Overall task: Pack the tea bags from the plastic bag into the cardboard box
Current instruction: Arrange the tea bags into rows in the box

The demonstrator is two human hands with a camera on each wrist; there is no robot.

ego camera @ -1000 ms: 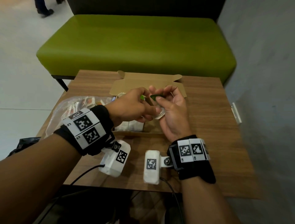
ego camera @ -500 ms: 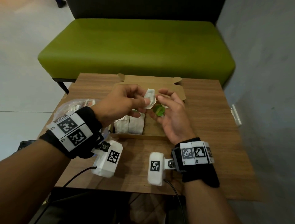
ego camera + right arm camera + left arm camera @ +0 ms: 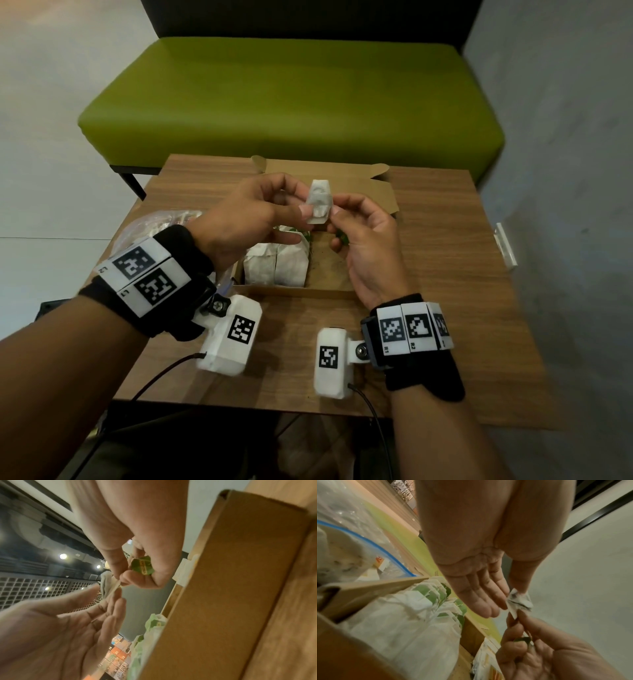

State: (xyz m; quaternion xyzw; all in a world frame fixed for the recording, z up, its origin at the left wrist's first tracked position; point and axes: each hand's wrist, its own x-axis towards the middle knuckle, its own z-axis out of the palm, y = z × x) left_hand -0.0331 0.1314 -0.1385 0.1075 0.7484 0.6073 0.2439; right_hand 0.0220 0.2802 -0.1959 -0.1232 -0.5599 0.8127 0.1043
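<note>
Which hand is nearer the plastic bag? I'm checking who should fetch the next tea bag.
Left. The left hand is raised over the box's left side, next to the plastic bag on the table's left. The right hand is over the box's right part, farther away.

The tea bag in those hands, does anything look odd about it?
Slightly. The tea bag is held above the cardboard box, pinched by the left hand and right hand; it looks crumpled, its green tag tucked in the right palm.
</note>
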